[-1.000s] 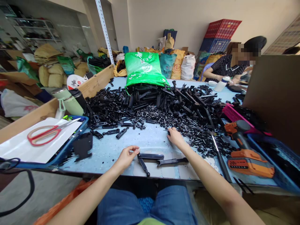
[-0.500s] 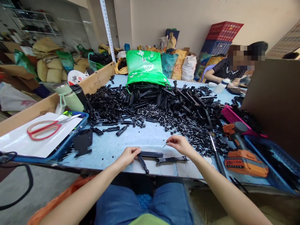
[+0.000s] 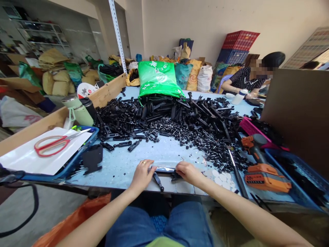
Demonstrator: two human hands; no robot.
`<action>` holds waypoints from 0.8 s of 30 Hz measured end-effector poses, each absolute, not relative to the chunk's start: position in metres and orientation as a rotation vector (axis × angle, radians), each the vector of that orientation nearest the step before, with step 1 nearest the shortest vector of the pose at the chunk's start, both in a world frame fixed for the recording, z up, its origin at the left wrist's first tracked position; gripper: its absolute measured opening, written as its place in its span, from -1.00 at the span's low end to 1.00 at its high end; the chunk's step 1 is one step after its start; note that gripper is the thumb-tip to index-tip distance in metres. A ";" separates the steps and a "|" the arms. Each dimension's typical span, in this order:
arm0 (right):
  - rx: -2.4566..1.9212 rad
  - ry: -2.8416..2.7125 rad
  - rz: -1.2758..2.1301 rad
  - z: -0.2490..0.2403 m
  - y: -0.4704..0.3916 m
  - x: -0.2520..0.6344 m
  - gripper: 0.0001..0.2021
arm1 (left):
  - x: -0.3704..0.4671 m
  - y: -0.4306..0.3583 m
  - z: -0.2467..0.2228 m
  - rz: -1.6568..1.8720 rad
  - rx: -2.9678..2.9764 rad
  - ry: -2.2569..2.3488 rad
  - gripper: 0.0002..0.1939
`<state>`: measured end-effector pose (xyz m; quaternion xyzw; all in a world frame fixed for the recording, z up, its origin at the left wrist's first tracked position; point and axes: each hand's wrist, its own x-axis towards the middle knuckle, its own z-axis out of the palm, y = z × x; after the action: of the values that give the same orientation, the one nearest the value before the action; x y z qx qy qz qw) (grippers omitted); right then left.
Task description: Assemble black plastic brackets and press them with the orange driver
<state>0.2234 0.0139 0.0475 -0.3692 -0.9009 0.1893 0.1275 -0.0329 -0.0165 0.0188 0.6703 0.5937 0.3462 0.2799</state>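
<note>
A slim black plastic arm (image 3: 166, 169) is stretched between my two hands at the front of the table. My left hand (image 3: 144, 173) pinches its left end, thumb and fingers closed. At the arm's right end, the fingers of my right hand (image 3: 189, 171) are closed against it; the fingertips hide that end, and no screw shows there. A second black arm (image 3: 158, 181) with a round knob slants toward the table edge from beneath my left fingertips. Beyond the hands lies a heap of black-headed screws (image 3: 177, 132), backed by many black plastic parts (image 3: 118, 116).
Orange cordless drill (image 3: 267, 178) and a hammer-like tool (image 3: 236, 171) lie at right, beside white discs (image 3: 221, 178) and a blue basket (image 3: 295, 175). Scissors (image 3: 51, 145) rest on white paper at left. A green sack (image 3: 160, 80) stands behind. One person (image 3: 241, 80) sits far right.
My right hand, which held a small screw apart from the arm, has moved down and left to the arm's right end. White discs at right, formerly hidden behind my forearm, now show.
</note>
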 end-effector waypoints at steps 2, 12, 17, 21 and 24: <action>-1.051 -2.596 0.503 0.036 0.010 0.235 -0.78 | -0.027 -0.022 0.021 0.869 2.250 1.473 -0.62; -1.179 -2.610 0.144 0.044 0.001 0.269 -0.42 | 0.019 -0.004 0.042 0.527 2.612 1.340 -0.49; -0.548 -2.090 1.013 0.081 -0.028 0.224 -0.45 | 0.031 -0.053 0.091 1.130 2.004 0.844 -0.37; -0.608 -1.449 0.913 0.050 -0.030 0.161 -0.59 | 0.048 -0.064 0.089 1.564 1.789 0.839 -0.40; -0.892 -1.658 0.619 0.027 0.018 0.138 -0.60 | 0.042 -0.034 0.060 1.594 1.973 1.020 -0.36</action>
<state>0.1384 0.0176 0.0272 -0.3764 -0.7000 0.2611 0.5478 0.0415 -0.0340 0.0596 0.7066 0.3655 0.5710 0.2025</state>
